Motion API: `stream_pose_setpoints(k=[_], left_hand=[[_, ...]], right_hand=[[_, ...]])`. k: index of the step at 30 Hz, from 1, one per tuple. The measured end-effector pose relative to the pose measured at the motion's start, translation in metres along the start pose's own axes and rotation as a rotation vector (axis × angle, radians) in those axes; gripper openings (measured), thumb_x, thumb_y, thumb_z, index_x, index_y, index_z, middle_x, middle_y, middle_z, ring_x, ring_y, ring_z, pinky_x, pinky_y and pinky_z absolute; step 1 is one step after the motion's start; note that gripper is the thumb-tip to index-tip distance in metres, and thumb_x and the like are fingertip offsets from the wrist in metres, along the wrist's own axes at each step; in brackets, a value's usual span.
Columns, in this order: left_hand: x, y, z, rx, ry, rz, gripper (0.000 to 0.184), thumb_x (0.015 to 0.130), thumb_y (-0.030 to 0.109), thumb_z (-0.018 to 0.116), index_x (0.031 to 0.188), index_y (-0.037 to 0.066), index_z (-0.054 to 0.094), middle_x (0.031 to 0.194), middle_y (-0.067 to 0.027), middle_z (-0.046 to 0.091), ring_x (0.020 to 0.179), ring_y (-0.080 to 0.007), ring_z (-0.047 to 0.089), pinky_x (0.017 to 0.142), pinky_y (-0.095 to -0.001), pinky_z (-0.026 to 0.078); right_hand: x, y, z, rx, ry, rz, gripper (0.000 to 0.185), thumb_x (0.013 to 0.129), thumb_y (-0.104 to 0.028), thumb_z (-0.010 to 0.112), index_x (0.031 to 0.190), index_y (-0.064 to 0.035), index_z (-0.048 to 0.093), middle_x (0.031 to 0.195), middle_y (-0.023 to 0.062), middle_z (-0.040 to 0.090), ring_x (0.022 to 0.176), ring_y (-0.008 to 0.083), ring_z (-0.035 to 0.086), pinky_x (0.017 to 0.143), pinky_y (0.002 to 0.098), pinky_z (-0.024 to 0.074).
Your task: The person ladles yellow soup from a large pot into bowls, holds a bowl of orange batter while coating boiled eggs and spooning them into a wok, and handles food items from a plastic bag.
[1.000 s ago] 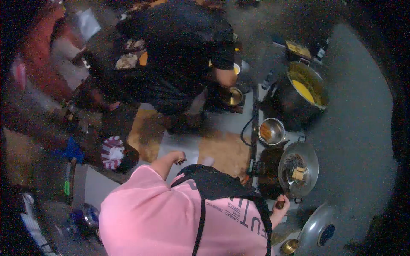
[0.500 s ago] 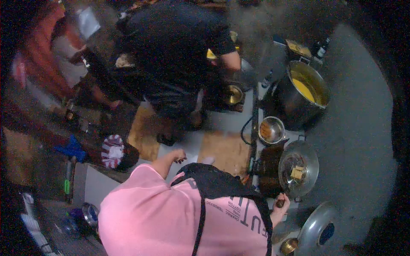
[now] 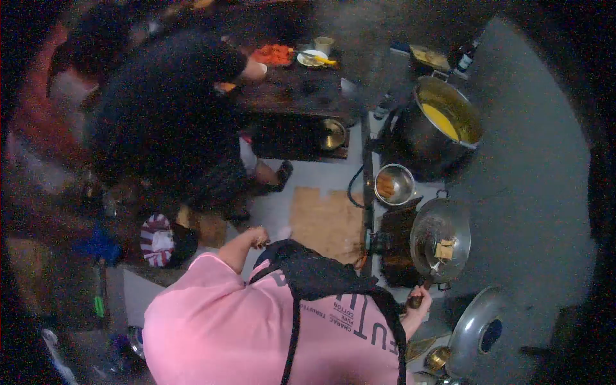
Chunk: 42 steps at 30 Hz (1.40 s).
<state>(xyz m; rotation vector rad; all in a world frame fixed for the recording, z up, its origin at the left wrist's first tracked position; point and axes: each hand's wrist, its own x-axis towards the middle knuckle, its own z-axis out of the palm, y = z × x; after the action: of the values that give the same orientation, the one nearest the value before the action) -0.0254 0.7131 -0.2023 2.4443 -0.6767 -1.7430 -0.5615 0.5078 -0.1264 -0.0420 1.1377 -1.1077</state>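
My right hand is closed round the brown handle of a spatula at the near edge of a wide metal wok. Its metal end reaches into the pan, beside a few pale yellow flat pieces that look like tofu. Off to the left, my left hand hangs in front of my body with its fingers curled in, and nothing shows in it.
Beyond the wok are a steel bowl with brown pieces and a big pot of yellow liquid. A large lid leans at the right. Another person in dark clothes stands front left. Cardboard lies on the floor.
The other person has moved left, uncovering a counter with red food and a white plate. My right hand still holds the spatula at the wok. The view has shifted slightly.
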Motion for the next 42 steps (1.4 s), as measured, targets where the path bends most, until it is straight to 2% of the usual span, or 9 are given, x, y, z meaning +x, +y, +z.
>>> stream_pose_setpoints(k=[2,4,8,16,19,22,26,30,42], left_hand=[[0.0,0.009,0.009,0.012,-0.001,-0.007,0.026,0.077,0.027,0.052,0.09,0.006,0.058,0.079,-0.0069,0.06,0.063,-0.02,0.059,0.048,-0.036,0.048],[0.005,0.011,0.017,0.635,0.069,0.296,0.026,0.075,0.027,0.053,0.088,0.006,0.059,0.078,-0.0083,0.06,0.063,-0.0199,0.059,0.05,-0.0348,0.048],[-0.006,0.038,0.037,0.002,0.147,0.048,0.023,0.072,0.027,0.054,0.081,0.007,0.061,0.075,-0.0104,0.061,0.062,-0.0206,0.059,0.052,-0.0345,0.048],[0.135,-0.118,0.081,0.057,0.172,-0.163,0.03,0.064,0.037,0.06,0.075,0.009,0.063,0.071,-0.0102,0.061,0.061,-0.0219,0.059,0.054,-0.0374,0.047],[0.197,-0.168,0.081,0.899,-0.249,-0.048,0.031,0.071,0.036,0.054,0.094,0.016,0.06,0.073,-0.0104,0.061,0.059,-0.0259,0.059,0.055,-0.0409,0.047],[0.166,-0.196,0.086,0.481,-0.001,-0.126,0.032,0.072,0.035,0.052,0.097,0.017,0.057,0.075,-0.0107,0.061,0.06,-0.0259,0.059,0.056,-0.0407,0.048],[0.141,-0.22,0.099,0.376,0.081,-0.093,0.033,0.074,0.035,0.05,0.102,0.018,0.053,0.077,-0.0111,0.061,0.06,-0.0259,0.059,0.056,-0.0405,0.048],[0.138,-0.237,0.128,0.353,0.118,-0.036,0.034,0.076,0.034,0.048,0.107,0.019,0.048,0.08,-0.0115,0.06,0.061,-0.0259,0.058,0.056,-0.0403,0.048],[0.145,-0.233,0.25,0.398,0.279,0.129,0.04,0.082,0.031,0.041,0.121,0.023,0.036,0.087,-0.0127,0.059,0.062,-0.0259,0.058,0.057,-0.0396,0.049]], right_hand=[[-0.016,-0.01,0.013,-0.073,0.083,-0.065,0.016,0.075,-0.009,0.047,0.061,-0.0079,0.04,0.053,0.0006,0.039,0.045,0.0114,0.037,0.044,0.023,0.0314],[-0.028,-0.024,0.009,-0.159,-0.066,-0.03,0.015,0.076,-0.008,0.047,0.062,-0.0077,0.041,0.053,0.0007,0.039,0.045,0.0114,0.037,0.044,0.0231,0.0316],[-0.061,-0.044,0.034,-0.411,-0.251,-0.031,0.009,0.076,-0.009,0.047,0.068,-0.0054,0.045,0.054,0.0011,0.04,0.045,0.0106,0.039,0.043,0.0228,0.0325],[-0.081,-0.037,0.181,-0.678,-0.63,0.078,0.022,0.076,-0.013,0.05,0.094,-0.002,0.046,0.058,0.0017,0.043,0.039,0.0086,0.035,0.033,0.0223,0.0313],[-0.079,-0.006,0.257,-0.795,-0.739,0.101,0.025,0.076,-0.014,0.05,0.097,-0.0013,0.045,0.059,0.0008,0.042,0.04,0.0071,0.035,0.034,0.0218,0.0309],[-0.079,0.032,0.335,-0.805,-0.891,0.228,0.025,0.076,-0.014,0.049,0.097,-0.0009,0.046,0.059,-0.0001,0.042,0.041,0.0066,0.034,0.034,0.0214,0.0299],[-0.072,0.104,0.437,-0.889,-1.078,0.322,0.024,0.078,-0.013,0.047,0.095,0.004,0.046,0.054,-0.001,0.041,0.042,0.0069,0.036,0.038,0.0222,0.0289],[-0.07,0.192,0.535,-1.007,-1.165,0.377,0.019,0.076,-0.014,0.05,0.058,-0.0079,0.047,0.048,0.0008,0.042,0.041,0.0109,0.04,0.038,0.0257,0.0322],[-0.015,0.34,0.605,-1.655,-1.27,-0.324,0.017,0.072,-0.009,0.044,0.06,0.0023,0.051,0.053,0.0104,0.051,0.046,0.0227,0.052,0.04,0.035,0.0404]])
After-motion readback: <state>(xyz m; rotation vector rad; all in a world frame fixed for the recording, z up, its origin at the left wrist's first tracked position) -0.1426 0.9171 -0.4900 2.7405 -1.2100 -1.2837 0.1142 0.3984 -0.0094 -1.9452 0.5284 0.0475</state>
